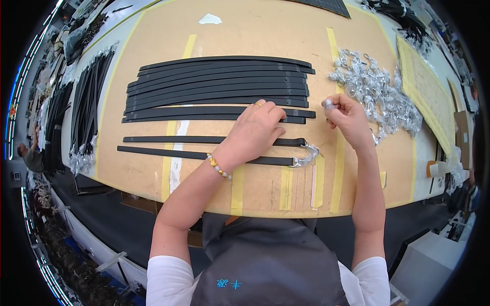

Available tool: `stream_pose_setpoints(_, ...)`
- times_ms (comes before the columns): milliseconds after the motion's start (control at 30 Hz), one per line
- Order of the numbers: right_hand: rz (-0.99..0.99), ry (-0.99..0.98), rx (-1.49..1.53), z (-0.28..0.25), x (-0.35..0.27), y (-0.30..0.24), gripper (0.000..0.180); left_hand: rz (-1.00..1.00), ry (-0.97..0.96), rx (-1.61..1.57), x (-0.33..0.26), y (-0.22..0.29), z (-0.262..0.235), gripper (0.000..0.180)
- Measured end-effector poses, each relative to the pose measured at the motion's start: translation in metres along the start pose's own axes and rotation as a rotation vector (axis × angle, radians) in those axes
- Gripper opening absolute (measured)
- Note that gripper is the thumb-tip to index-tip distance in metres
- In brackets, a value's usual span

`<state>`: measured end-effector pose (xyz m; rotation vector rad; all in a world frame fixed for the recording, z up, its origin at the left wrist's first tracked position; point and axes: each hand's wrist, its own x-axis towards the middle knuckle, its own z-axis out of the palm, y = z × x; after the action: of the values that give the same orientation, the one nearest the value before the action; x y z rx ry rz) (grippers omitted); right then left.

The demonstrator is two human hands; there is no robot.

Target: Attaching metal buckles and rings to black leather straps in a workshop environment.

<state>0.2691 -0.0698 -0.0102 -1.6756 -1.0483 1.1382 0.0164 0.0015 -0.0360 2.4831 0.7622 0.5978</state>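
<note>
My left hand [256, 128] lies palm down across the black straps, with its thumb apart from the bent fingers. Its fingertips touch or hover just over a pair of straps [178, 113] beside the main row; which of the two I cannot tell. Between finger and thumb of my right hand [349, 116] is a small piece wrapped in clear plastic [329, 104], its kind not visible. Closer to me, two more straps [204, 154] lie roughly parallel, joined at their right ends by metal hardware in clear plastic [307, 154].
Beyond my left hand, several black straps [219, 81] lie side by side. Plastic-wrapped metal hooks and rings [375, 89] are heaped on the right. Strap bundles [89, 97] hang at the table's left, where another person [33, 158] is. Yellow tape [332, 46] crosses the tan table [265, 30].
</note>
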Motion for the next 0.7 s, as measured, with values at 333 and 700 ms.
stream_pose_setpoints(333, 0.026, -0.171, 0.323, 0.003, -0.005, -0.005, 0.014, 0.055, -0.02, 0.023, -0.003, 0.004, -0.005, 0.018)
stream_pose_setpoints(700, 0.0, -0.321, 0.499, 0.007, -0.004, 0.0, 0.011, -0.063, -0.125, -0.389, 0.0, 0.004, -0.031, 0.011)
